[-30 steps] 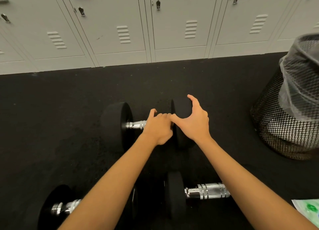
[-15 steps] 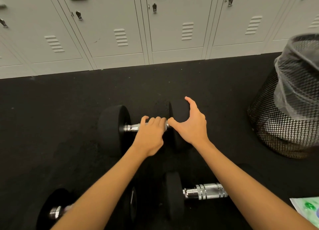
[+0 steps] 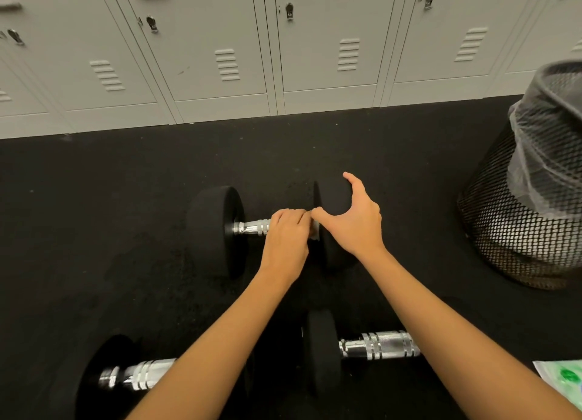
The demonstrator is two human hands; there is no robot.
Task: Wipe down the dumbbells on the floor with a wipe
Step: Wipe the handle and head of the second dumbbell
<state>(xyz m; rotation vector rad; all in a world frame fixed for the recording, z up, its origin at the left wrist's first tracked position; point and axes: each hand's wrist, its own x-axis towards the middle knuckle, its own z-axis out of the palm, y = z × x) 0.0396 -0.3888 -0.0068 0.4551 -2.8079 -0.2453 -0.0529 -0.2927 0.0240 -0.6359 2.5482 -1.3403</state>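
Head view: left hand [image 3: 288, 233] grasps the far dumbbell's chrome handle [image 3: 252, 227]; right hand [image 3: 356, 221], fingers spread, cups its right weight head [image 3: 333, 196].

Both forearms bare, reaching forward from bottom edge, converging toward centre. Left hand [image 3: 288, 235] back up, fingers [image 3: 291, 214] curled tight over dumbbell handle [image 3: 252, 226], knuckles toward lockers; small pale scrap just visible at fingertips, too hidden to identify. Right hand [image 3: 356, 222] just right of left, thumb tip nearly touching left knuckles, thumb and fingers spread in wide C, cupped over top of right weight head [image 3: 333, 199], wrist slightly raised.
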